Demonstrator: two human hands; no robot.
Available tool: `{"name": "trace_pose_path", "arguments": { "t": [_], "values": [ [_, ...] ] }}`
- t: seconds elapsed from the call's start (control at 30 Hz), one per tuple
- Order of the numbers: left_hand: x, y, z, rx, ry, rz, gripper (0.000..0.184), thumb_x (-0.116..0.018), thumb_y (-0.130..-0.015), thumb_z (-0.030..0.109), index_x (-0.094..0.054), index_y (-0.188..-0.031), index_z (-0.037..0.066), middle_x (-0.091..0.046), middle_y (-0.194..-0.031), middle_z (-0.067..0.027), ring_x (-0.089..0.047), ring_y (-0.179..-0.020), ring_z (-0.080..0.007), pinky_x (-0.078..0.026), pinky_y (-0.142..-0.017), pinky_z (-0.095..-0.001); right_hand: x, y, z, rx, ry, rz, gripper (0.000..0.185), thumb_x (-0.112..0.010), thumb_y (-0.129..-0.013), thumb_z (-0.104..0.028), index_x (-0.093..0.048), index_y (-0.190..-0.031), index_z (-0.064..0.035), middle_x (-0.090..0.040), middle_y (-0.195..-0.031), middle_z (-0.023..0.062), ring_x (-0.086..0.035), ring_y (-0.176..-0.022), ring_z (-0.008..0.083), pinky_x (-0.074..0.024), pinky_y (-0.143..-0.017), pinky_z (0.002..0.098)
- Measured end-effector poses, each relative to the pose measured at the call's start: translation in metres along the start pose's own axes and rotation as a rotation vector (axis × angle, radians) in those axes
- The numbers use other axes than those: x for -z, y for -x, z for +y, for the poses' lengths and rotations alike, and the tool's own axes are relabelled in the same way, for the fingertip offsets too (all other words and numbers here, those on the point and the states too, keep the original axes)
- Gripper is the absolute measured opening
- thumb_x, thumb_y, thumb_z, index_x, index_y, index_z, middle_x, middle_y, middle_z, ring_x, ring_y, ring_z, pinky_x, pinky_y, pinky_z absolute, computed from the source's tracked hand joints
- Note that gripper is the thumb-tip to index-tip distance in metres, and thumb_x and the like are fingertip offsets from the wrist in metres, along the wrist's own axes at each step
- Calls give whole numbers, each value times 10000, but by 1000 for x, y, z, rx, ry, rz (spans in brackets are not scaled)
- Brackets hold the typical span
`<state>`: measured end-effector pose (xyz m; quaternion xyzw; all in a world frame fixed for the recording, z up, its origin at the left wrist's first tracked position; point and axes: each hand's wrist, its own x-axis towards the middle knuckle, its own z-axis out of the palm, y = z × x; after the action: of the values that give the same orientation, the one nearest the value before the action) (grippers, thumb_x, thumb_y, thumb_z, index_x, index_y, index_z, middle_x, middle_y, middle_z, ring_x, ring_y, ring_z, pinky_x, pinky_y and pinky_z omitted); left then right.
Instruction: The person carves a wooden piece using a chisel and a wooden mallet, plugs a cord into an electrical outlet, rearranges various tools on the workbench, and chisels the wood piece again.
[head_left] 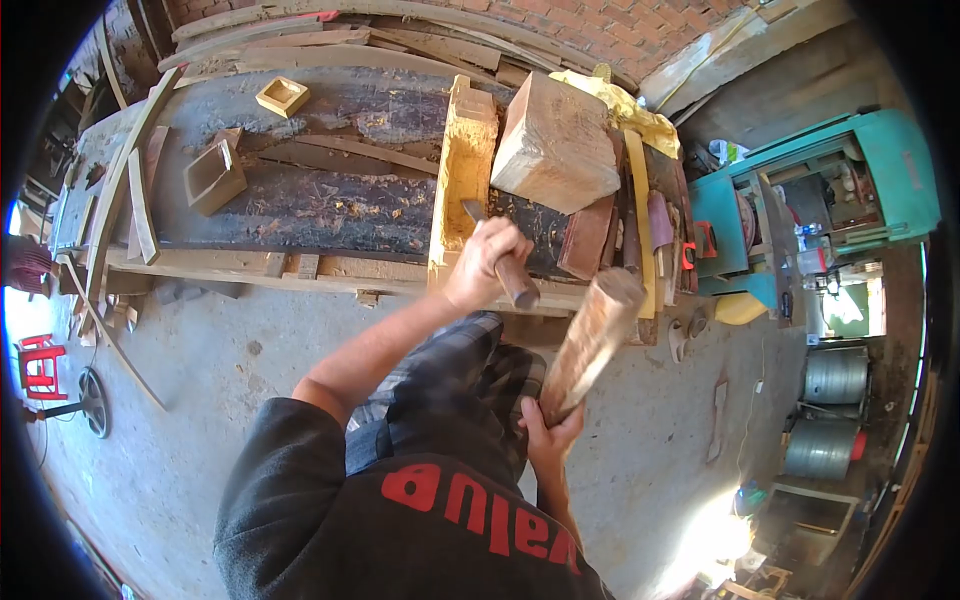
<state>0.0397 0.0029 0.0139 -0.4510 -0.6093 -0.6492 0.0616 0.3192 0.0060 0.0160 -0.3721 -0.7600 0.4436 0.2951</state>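
Observation:
My left hand is closed around a chisel, its wooden handle pointing back toward me. The chisel's metal blade reaches into the hollow of a long yellowish wooden piece lying across the bench. Low at my right side, my right hand grips the narrow end of a round wooden mallet. The mallet's thick end is raised, close to the chisel handle but apart from it, and slightly blurred. A big squared wood block rests against the hollowed piece on its right.
On the dark, rough bench lie a small square wooden box, a larger hollow block and several slats. Tools with red handles are at the right. Beyond stands a turquoise cabinet; a red stool is far left.

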Motion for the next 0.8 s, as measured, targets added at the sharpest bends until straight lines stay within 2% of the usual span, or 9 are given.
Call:
{"name": "trace_pose_path", "arguments": {
  "t": [0.2, 0.27, 0.3, 0.33, 0.4, 0.53, 0.6, 0.73, 0.8],
  "values": [
    [-1, 23, 19, 15, -20, -68, 292, -709, -760, 68, -422, -717, 99, -491, -695, -56, -506, -705, -297, -365, -672, -386, 29, 23, -27, 29, -149, -106, 527, -625, -784, 88, -382, -1248, 26, -569, -795, 68, -587, -667, 153, -496, -627, 279],
    [-3, 21, 11, 30, 3, -56, 296, -716, -747, 90, -421, -718, 98, -495, -698, -57, -504, -704, -299, -363, -676, -386, 29, 10, -42, 447, 181, -280, 559, -639, -764, 88, -381, -1254, 10, -573, -789, 50, -592, -712, 165, -484, -697, 305],
    [-3, 18, 7, 42, 28, -46, 303, -722, -734, 112, -419, -719, 97, -499, -701, -58, -501, -702, -301, -362, -681, -386, 20, 13, -23, 295, 79, -219, 515, -722, -740, 32, -465, -1184, -14, -591, -773, 59, -594, -749, 176, -460, -732, 325],
    [-2, 15, 6, 38, 29, -46, 303, -722, -734, 112, -419, -719, 97, -499, -701, -58, -501, -702, -301, -362, -681, -386, 4, 1, -20, 697, 421, -136, 452, -809, -707, -68, -547, -1073, -29, -598, -741, 75, -591, -723, 188, -461, -732, 320],
    [3, 10, 4, 37, 67, -64, 304, -723, -773, 14, -438, -709, 97, -483, -693, -73, -493, -683, -316, -385, -624, -398, -24, -12, -39, -110, 149, -112, 414, -846, -692, -157, -585, -992, -42, -587, -710, 64, -578, -695, 195, -455, -761, 305],
    [3, 7, 1, 26, 42, -85, 304, -716, -763, -1, -432, -713, 95, -500, -705, -79, -489, -682, -319, -384, -641, -397, -15, -6, -52, -52, 84, -75, 459, -838, -707, -209, -573, -1022, -7, -613, -737, 81, -600, -691, 229, -478, -755, 333],
    [1, 10, 1, 29, 45, -79, 300, -715, -762, 3, -433, -715, 95, -500, -707, -79, -489, -686, -319, -384, -647, -396, -6, -5, -38, 537, 141, -141, 503, -835, -717, -242, -561, -1040, 29, -641, -787, 120, -628, -727, 242, -495, -704, 371],
    [5, 8, -7, -12, -3, -90, 273, -714, -720, 73, -443, -741, 100, -512, -725, -67, -512, -732, -310, -380, -685, -390, -26, -19, -45, -29, 152, -161, 463, -821, -733, -199, -562, -1038, 35, -632, -809, 106, -616, -791, 224, -494, -738, 374],
    [6, 6, -12, -48, -48, -122, 281, -715, -678, 135, -449, -762, 104, -525, -740, -57, -535, -771, -303, -376, -711, -386, -26, -23, -41, -61, 185, -175, 479, -817, -741, -188, -547, -1061, 44, -633, -823, 107, -614, -776, 249, -501, -725, 381]
  ]
}}
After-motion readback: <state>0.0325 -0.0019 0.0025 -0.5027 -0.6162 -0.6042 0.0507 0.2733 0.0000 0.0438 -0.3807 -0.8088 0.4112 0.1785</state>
